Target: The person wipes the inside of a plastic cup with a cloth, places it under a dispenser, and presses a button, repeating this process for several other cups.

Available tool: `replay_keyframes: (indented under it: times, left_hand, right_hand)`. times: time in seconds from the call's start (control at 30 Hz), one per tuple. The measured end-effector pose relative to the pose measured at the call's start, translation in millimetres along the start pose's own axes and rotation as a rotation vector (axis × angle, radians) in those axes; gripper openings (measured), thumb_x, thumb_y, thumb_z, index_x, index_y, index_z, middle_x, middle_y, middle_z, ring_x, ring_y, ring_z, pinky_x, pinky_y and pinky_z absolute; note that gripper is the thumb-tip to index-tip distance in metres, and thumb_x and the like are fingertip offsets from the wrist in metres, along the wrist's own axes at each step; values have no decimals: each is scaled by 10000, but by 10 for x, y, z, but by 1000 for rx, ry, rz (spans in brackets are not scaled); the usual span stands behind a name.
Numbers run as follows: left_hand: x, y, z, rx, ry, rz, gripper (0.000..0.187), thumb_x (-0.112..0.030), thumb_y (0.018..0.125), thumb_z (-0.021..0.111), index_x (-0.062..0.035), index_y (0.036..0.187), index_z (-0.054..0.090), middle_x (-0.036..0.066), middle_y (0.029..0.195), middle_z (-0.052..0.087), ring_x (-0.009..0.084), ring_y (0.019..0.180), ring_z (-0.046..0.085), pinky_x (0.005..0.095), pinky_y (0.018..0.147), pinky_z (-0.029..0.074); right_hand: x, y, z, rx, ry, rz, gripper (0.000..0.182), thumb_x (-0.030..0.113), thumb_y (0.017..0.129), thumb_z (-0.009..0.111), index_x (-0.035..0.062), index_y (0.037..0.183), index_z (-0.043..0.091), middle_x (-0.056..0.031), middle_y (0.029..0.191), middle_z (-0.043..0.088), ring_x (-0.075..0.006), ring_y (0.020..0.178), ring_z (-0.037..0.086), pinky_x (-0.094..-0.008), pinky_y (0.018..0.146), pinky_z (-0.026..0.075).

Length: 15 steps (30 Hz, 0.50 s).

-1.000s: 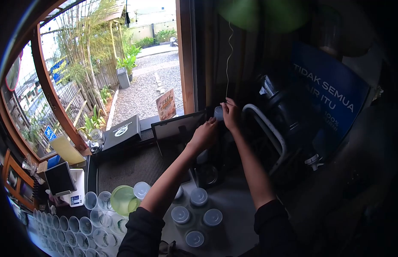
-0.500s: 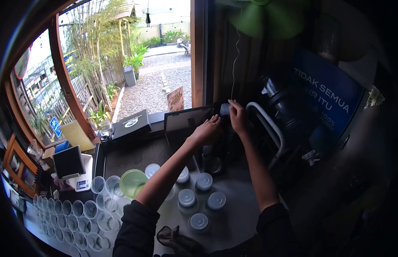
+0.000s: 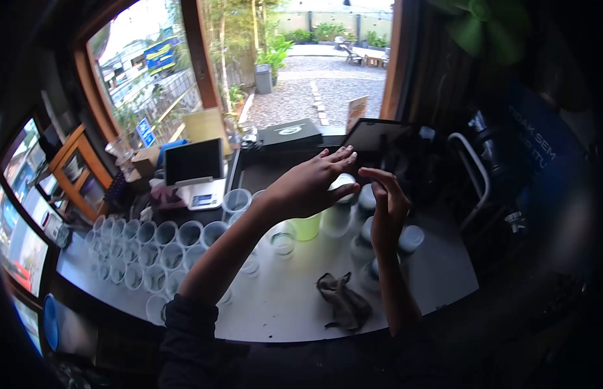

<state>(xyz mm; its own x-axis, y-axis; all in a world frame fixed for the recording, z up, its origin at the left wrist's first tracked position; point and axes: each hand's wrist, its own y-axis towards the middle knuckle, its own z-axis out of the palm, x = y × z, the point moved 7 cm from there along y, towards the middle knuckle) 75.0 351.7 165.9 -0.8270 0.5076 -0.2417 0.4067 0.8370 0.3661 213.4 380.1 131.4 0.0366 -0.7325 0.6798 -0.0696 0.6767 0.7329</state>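
Note:
My left hand (image 3: 311, 181) is held above the counter, palm down, with its fingers stretched out and nothing seen in it. To its right is my right hand (image 3: 387, 211), raised with the fingers bent toward the left hand; no object shows in it. Between and below the hands stands a tall clear container with a white lid (image 3: 344, 187). Close by my right hand and forearm are several lidded jars, one with a pale lid (image 3: 411, 238), partly hidden by the arm. A light green container (image 3: 306, 228) sits below my left hand.
Rows of clear plastic cups (image 3: 145, 253) fill the counter's left side. A crumpled dark cloth (image 3: 343, 301) lies near the front edge. Behind are a tablet on a stand (image 3: 194, 162), a black box (image 3: 289, 133) and a dark screen (image 3: 374, 135). A grey curved tube (image 3: 473, 165) stands right.
The view has swung left, bringing more counter into sight. Both hands have drawn back from the small translucent item at the far side and now hover over the jars.

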Motion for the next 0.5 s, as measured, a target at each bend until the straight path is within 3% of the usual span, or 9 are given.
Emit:
replay_keyframes:
  times: [0.17, 0.3, 0.4, 0.5]
  left_hand:
    - [97, -1466, -515, -5, -105, -116, 581, -319, 947, 563, 9, 1395, 393, 192, 1449, 391, 296, 1380, 323, 420, 1163, 221]
    - [288, -2601, -678, -32, -269, -306, 553, -295, 930, 592, -4, 1375, 438, 183, 1431, 425, 308, 1362, 355, 404, 1140, 265]
    - [437, -3266, -636, -18, -294, -401, 540, -295, 924, 603, -14, 1362, 462, 170, 1407, 463, 308, 1356, 370, 407, 1126, 291]
    - [537, -3835, -618, 32, -214, -439, 678, -346, 812, 733, -26, 1355, 482, 185, 1402, 466, 309, 1354, 379, 412, 1121, 302]
  right_hand:
    - [340, -936, 880, 81, 181, 91, 179, 66, 841, 514, -1, 909, 666, -101, 931, 670, -201, 937, 590, -324, 906, 416]
    - [382, -1745, 1505, 166, 305, 188, 137, 12, 817, 530, -4, 856, 660, -89, 851, 673, -190, 827, 602, -298, 808, 442]
    - [513, -2153, 1854, 237, 273, 150, 109, -4, 801, 560, -4, 830, 665, -80, 760, 669, -186, 729, 603, -302, 718, 455]
    - [769, -2419, 2189, 421, 262, 72, 102, -42, 761, 608, 7, 827, 667, -89, 760, 664, -211, 699, 607, -302, 687, 461]
